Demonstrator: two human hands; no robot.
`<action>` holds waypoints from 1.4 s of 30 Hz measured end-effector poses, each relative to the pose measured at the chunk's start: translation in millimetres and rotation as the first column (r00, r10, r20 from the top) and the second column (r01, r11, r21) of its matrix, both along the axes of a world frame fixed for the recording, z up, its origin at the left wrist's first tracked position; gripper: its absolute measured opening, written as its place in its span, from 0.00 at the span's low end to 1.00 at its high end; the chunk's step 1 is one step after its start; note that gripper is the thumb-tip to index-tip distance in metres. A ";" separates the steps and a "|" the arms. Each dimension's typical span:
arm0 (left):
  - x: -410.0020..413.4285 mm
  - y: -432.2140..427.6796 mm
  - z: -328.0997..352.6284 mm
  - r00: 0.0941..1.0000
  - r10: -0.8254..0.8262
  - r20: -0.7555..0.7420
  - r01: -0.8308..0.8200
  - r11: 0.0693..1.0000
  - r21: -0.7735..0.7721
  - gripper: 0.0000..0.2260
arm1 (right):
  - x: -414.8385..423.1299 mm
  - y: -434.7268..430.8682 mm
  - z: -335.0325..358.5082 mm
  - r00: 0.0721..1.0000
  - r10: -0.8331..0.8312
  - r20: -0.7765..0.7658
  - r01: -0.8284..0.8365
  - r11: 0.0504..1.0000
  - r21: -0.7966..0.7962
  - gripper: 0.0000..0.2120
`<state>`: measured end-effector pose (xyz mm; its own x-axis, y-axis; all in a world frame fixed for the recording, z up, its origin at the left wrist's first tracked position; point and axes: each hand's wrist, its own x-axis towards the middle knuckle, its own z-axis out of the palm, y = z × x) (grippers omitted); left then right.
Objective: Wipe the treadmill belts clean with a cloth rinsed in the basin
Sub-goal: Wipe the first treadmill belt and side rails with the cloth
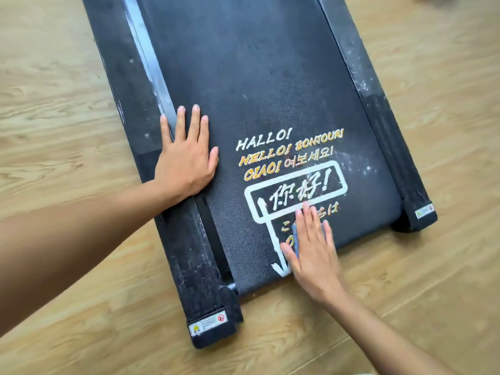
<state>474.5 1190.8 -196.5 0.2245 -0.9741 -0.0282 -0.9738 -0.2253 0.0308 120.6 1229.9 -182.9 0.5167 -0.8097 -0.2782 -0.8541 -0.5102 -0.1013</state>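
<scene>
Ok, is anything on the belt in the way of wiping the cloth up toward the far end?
Nothing visible lies ahead of the cloth, which the right hand presses flat on the belt over its lettering. Only dust specks show beyond. The left hand rests flat on the belt's left edge, blocking strokes only there.

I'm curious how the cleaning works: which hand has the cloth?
The right hand, pressing a blue cloth flat onto the treadmill belt near its end. The left hand lies bare and flat across the belt's edge and the side rail.
</scene>
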 end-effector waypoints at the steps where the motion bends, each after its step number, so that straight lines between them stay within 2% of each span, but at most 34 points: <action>1: -0.3 0.0 -1.0 1.000 -0.002 0.004 0.002 1.000 -0.002 0.32 | -7.1 7.2 -0.9 1.000 -0.015 0.001 0.015 1.000 0.014 0.38; 4: -0.4 -1.7 -0.2 1.000 -0.008 -0.015 0.008 1.000 -0.003 0.32 | 30.8 -19.9 -3.0 1.000 -0.020 0.021 0.020 1.000 -0.011 0.39; 7: -0.9 -1.3 -0.3 1.000 0.000 -0.015 0.000 1.000 0.007 0.32 | 105.7 -97.1 -4.5 0.998 -0.028 0.053 0.031 0.998 -0.060 0.41; 12: -1.1 -1.5 4.1 0.999 -0.010 -0.041 0.012 0.999 0.043 0.33 | 172.3 -208.4 10.0 0.999 0.039 -0.003 -0.039 0.999 0.000 0.41; 15: 10.6 1.8 7.8 0.972 -0.032 -0.232 0.032 0.999 -0.002 0.35 | 160.2 -214.8 19.0 0.979 0.188 -0.084 -0.188 0.982 0.008 0.39; 19: 24.5 3.6 20.5 0.842 -0.031 -0.539 0.029 0.999 -0.013 0.36 | 101.9 -198.3 22.6 0.885 0.448 -0.127 -0.451 0.893 0.005 0.35; 22: 17.3 10.9 32.2 0.779 0.018 -0.627 0.027 0.998 0.062 0.36 | 69.5 -202.7 20.8 0.851 0.511 -0.116 -0.507 0.859 0.066 0.37; 24: 6.0 22.3 35.0 0.832 -0.026 -0.553 0.104 0.988 0.110 0.38 | 62.3 -200.8 18.6 0.866 0.491 -0.098 -0.485 0.871 0.078 0.39; 27: -13.0 43.5 31.7 0.943 -0.131 -0.305 0.200 0.958 0.205 0.38 | 46.9 -173.8 16.1 0.892 0.450 -0.042 -0.445 0.891 0.088 0.42; 30: -31.0 52.4 29.7 0.977 -0.134 -0.163 0.165 0.968 0.190 0.37 | -0.3 -124.2 13.3 0.914 0.406 -0.008 -0.404 0.911 0.081 0.41; 34: -69.5 51.2 20.7 0.987 0.077 -0.140 -0.056 0.987 0.149 0.35 | -46.3 -65.1 7.9 0.957 0.287 0.034 -0.289 0.953 0.089 0.42; 37: -106.7 58.0 10.3 0.963 0.232 -0.137 -0.223 0.972 0.078 0.34 | -29.7 -68.8 4.6 0.966 0.257 0.009 -0.256 0.961 0.106 0.45; 42: -118.0 60.9 0.3 0.967 0.242 -0.086 -0.242 0.970 0.009 0.35 | 71.8 -147.9 1.1 0.978 0.196 0.073 -0.199 0.979 0.034 0.46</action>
<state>356.5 1251.7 -196.3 0.4502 -0.8912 -0.0558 -0.8841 -0.4536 0.1122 192.3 1082.0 -181.9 0.6844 -0.6785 -0.2669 -0.7271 -0.6624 -0.1803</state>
